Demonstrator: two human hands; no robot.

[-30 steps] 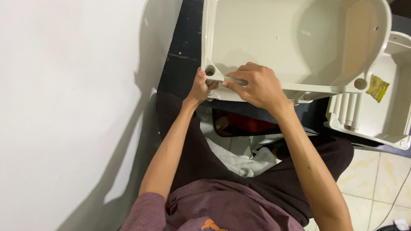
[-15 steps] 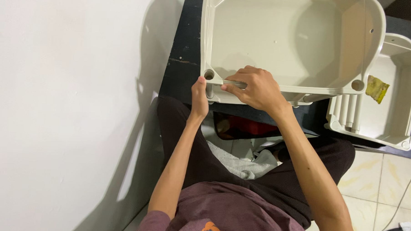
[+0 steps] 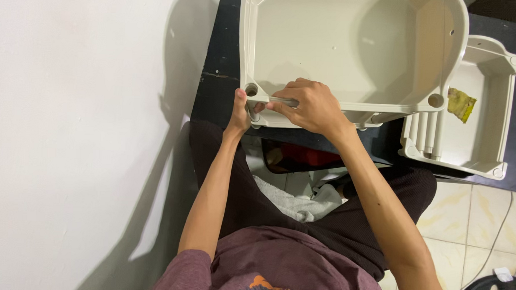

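My right hand (image 3: 311,107) is clamped over the near rim of the large tray (image 3: 353,51), fingers curled onto the rim beside its near-left corner. My left hand (image 3: 240,113) grips that same corner from below and outside, thumb up against the round socket (image 3: 251,90) moulded into it. I note the tray is beige plastic, deep, flat-floored, with straight left and near walls and a curved right side; a second round socket (image 3: 435,100) sits at its near-right corner. It lies on a dark counter (image 3: 221,58), its near edge overhanging toward my lap. A smaller beige tray (image 3: 488,113) lies just beside it on the right, partly tucked under it, holding a crumpled yellow scrap (image 3: 460,104).
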